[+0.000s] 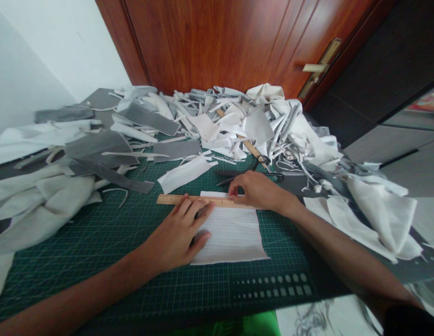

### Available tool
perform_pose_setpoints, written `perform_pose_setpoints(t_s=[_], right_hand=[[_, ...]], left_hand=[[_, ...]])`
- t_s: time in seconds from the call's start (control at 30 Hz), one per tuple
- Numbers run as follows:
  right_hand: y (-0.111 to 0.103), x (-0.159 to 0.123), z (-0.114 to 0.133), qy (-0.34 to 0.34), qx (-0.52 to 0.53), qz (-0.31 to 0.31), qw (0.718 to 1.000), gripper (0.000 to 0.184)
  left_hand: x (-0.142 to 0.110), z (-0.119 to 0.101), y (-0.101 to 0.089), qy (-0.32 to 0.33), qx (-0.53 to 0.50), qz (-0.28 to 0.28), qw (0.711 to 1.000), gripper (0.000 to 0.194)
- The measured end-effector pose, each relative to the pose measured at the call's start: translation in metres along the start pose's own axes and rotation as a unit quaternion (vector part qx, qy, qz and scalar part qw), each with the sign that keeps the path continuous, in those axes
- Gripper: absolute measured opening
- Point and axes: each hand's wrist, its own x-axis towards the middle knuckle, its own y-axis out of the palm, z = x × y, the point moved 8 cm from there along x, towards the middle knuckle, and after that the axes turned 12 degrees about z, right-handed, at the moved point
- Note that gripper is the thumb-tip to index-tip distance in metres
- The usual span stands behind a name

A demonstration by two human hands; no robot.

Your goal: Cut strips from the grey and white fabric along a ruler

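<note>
A white ribbed piece of fabric point(230, 233) lies on the green cutting mat point(140, 252), with a wooden ruler point(166, 199) laid across its upper part. My left hand point(178, 228) rests flat, its fingers stretched over the ruler and the thumb on the fabric. At the ruler's far side, my right hand point(260, 189) has thumb and forefinger pinched together by the fabric's upper edge. Whatever is between those fingertips is hidden. Just beyond the right hand lie black-handled scissors point(262, 161), partly covered by it.
Heaped white and grey fabric scraps point(210, 121) cover the back, before a wooden door point(210, 42). A second wooden strip point(250, 148) pokes out among them. Bunched cream cloth point(45, 200) lies left, folded white cloth point(381, 214) right. One loose white scrap point(185, 173) lies beyond the ruler.
</note>
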Motion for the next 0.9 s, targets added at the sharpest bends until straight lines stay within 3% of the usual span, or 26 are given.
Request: perform_pose_setpoints(t_s=[0.53, 0.9], right_hand=[[-0.005, -0.010, -0.009, 0.013, -0.001, 0.034, 0.999, 0.008], [-0.001, -0.011, -0.028, 0.008, -0.009, 0.039, 0.999, 0.009]], left_hand=[[0.001, 0.000, -0.002, -0.003, 0.005, 0.005, 1.000, 0.057], [0.001, 0.000, -0.002, -0.006, 0.000, 0.012, 1.000, 0.057]])
